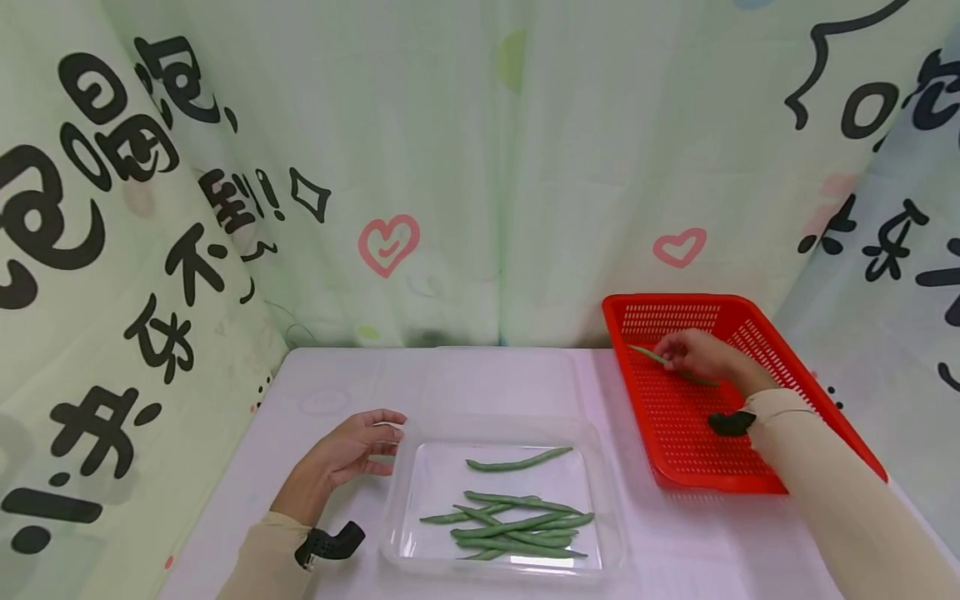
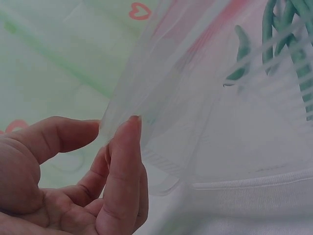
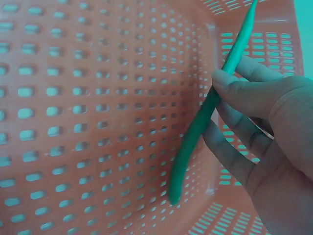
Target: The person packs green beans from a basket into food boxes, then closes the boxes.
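Observation:
My right hand (image 1: 693,354) is inside the red plastic basket (image 1: 652,442), pinching one green bean (image 3: 193,129) between thumb and fingers. In the right wrist view the bean slants across the fingertips, with both ends free, above the perforated basket floor. At the left, my left hand (image 1: 363,450) rests its relaxed fingertips at the upper left rim of a clear plastic tray (image 1: 397,533). The left wrist view has these fingers (image 2: 124,171) right at the tray's see-through wall. Several green beans (image 1: 517,533) lie in a loose pile in the tray, with a single bean (image 1: 519,461) apart behind them.
The tray and the basket stand side by side on a white-covered table (image 1: 337,375), the basket at the right. A pale green curtain (image 1: 465,167) with black lettering and pink hearts hangs behind the table and along both sides. Black straps (image 1: 330,543) circle both wrists.

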`<state>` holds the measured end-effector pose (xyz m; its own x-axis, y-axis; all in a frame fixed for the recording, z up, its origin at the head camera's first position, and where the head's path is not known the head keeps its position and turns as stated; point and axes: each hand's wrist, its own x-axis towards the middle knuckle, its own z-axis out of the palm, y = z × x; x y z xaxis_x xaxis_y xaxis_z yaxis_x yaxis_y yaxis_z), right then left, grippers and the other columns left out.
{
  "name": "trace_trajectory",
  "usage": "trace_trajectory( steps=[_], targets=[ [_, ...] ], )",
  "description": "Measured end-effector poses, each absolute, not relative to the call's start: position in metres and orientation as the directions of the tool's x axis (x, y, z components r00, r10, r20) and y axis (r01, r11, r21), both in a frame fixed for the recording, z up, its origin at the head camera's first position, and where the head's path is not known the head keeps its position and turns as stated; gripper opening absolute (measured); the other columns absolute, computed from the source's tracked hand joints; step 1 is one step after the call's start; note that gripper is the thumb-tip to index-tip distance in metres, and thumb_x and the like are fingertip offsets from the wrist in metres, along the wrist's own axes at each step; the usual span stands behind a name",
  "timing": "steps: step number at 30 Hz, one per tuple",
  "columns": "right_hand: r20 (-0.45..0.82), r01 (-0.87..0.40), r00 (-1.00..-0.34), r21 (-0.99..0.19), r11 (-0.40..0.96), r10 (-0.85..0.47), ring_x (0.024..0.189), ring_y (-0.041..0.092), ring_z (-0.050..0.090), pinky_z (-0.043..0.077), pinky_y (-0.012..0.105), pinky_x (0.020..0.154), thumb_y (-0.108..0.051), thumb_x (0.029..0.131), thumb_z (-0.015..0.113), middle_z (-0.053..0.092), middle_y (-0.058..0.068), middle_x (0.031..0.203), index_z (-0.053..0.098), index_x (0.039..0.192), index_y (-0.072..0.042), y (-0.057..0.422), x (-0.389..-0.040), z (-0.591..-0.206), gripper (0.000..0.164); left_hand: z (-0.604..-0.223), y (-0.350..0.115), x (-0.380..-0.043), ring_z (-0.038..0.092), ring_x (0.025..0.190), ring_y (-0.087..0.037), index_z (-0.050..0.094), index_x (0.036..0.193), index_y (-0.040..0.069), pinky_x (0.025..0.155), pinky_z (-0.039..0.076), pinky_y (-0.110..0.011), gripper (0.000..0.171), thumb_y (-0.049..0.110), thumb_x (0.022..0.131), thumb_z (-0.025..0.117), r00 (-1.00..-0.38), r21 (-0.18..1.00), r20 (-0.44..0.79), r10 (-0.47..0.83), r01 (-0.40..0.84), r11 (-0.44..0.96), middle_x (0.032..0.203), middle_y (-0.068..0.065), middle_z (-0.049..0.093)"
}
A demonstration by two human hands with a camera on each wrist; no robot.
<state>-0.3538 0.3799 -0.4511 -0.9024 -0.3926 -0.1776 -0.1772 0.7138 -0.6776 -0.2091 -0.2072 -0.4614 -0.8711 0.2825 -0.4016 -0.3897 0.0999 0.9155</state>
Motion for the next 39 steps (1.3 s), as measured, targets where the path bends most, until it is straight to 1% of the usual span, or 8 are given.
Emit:
trace_trajectory(
  steps=[4,9,14,19,27,34,39],
  targets=[
    [-0.136,-0.211,-0.904,-0.684,0.699,-0.406,0.094,0.028,0.058,0.055,0.031,0.081,-0.005,0.094,0.070,0.065,0.017,0.105,0.067,0.116,0.001,0.379,-0.351,-0.445,0.023,-0.462,-0.207,-0.209,0.058,0.094,-0.023,0.048,0.138,-0.004,0.074,0.059,-0.036,0.043,0.013,0.100,0.061,-0.873,0.917,-0.399,0.281,-0.386,0.103,0.106,-0.008,0.060],
    [-0.106,-0.196,-0.912,-0.737,0.647,-0.396,0.097,0.030,0.063,0.058,0.029,0.084,-0.006,0.094,0.070,0.066,0.021,0.113,0.065,0.123,0.002,0.379,-0.349,-0.439,0.030,-0.463,-0.208,-0.209,0.058,0.094,-0.023,0.048,0.137,-0.005,0.074,0.059,-0.036,0.044,0.013,0.099,0.061,-0.874,0.918,-0.397,0.280,-0.385,0.099,0.105,-0.008,0.061],
    [-0.113,-0.152,-0.913,-0.799,0.582,-0.393,0.103,0.036,0.065,0.058,0.029,0.085,-0.007,0.095,0.069,0.062,0.027,0.120,0.059,0.130,0.004,0.377,-0.345,-0.431,0.038,-0.463,-0.208,-0.208,0.058,0.094,-0.022,0.049,0.137,-0.005,0.073,0.058,-0.036,0.045,0.014,0.099,0.062,-0.874,0.916,-0.401,0.276,-0.388,0.101,0.105,-0.007,0.060],
    [-0.097,-0.145,-0.918,-0.820,0.554,-0.385,0.106,0.038,0.065,0.058,0.030,0.084,-0.011,0.095,0.070,0.061,0.027,0.122,0.057,0.133,0.004,0.373,-0.339,-0.423,0.042,-0.462,-0.208,-0.207,0.058,0.094,-0.022,0.049,0.137,-0.004,0.073,0.058,-0.036,0.045,0.014,0.099,0.063,-0.874,0.915,-0.404,0.270,-0.389,0.109,0.105,-0.007,0.060],
    [-0.014,-0.194,-0.929,-0.832,0.519,-0.370,0.098,0.021,0.068,0.060,0.032,0.081,-0.019,0.095,0.073,0.066,0.015,0.115,0.057,0.133,0.003,0.369,-0.334,-0.417,0.047,-0.461,-0.208,-0.206,0.059,0.094,-0.022,0.048,0.138,-0.004,0.073,0.058,-0.036,0.045,0.014,0.099,0.062,-0.871,0.911,-0.413,0.266,-0.397,0.112,0.105,-0.008,0.060],
    [0.017,-0.227,-0.924,-0.831,0.509,-0.383,0.098,0.017,0.069,0.060,0.034,0.082,-0.020,0.095,0.072,0.068,0.013,0.116,0.057,0.135,0.002,0.361,-0.329,-0.409,0.048,-0.461,-0.208,-0.207,0.059,0.093,-0.022,0.049,0.137,-0.004,0.073,0.058,-0.036,0.043,0.013,0.099,0.061,-0.870,0.912,-0.410,0.272,-0.395,0.112,0.105,-0.008,0.060],
    [0.039,-0.243,-0.922,-0.834,0.496,-0.385,0.100,0.017,0.069,0.060,0.033,0.082,-0.020,0.094,0.073,0.068,0.012,0.118,0.056,0.136,0.001,0.352,-0.321,-0.401,0.050,-0.461,-0.207,-0.206,0.059,0.093,-0.022,0.049,0.137,-0.004,0.074,0.058,-0.036,0.042,0.013,0.100,0.061,-0.870,0.914,-0.405,0.282,-0.389,0.113,0.104,-0.007,0.060]
  ],
)
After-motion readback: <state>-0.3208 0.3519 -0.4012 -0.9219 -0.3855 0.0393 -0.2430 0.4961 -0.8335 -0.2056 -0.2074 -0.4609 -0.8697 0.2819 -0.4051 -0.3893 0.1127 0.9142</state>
